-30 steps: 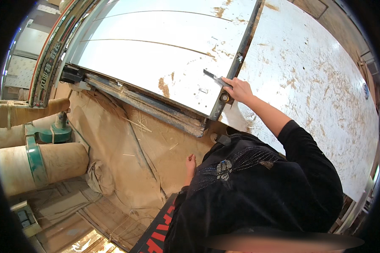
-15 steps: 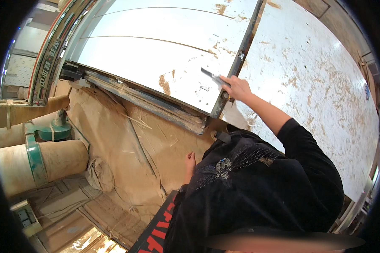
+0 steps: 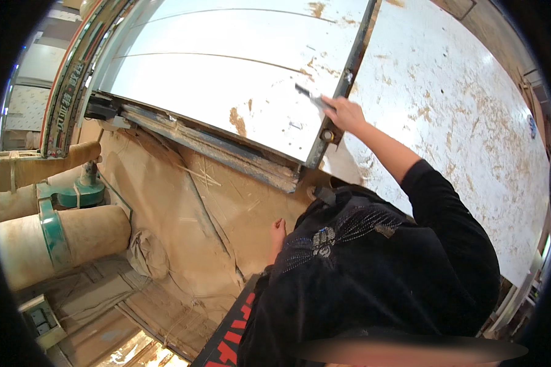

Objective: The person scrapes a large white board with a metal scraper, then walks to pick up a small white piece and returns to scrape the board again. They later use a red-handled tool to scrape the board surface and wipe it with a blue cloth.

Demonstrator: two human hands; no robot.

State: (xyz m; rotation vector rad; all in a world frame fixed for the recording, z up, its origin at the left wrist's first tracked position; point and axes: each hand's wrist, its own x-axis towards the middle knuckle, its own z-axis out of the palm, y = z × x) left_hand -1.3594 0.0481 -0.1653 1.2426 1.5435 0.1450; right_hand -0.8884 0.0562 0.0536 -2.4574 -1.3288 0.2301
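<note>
My right hand (image 3: 344,114) reaches over the dark metal rail between two white panels. It grips a thin, flat, scraper-like tool (image 3: 312,96). The dark far end of the tool points left over the left white panel (image 3: 202,85); whether it touches the surface I cannot tell. Brown dust and small scraps lie around the tool. My left hand (image 3: 278,230) hangs low beside my body, its fingers curled, with nothing visible in them.
A wide white board (image 3: 434,98) strewn with brown dust lies to the right of the dark rail (image 3: 349,76). Below the left panel runs a dusty beam (image 3: 208,147). Large pipes (image 3: 92,235) with green fittings, a crumpled cloth bag (image 3: 147,254) and cables occupy the left floor.
My right hand has moved slightly away from me, carrying the tool farther up the left panel. My left hand has hardly moved.
</note>
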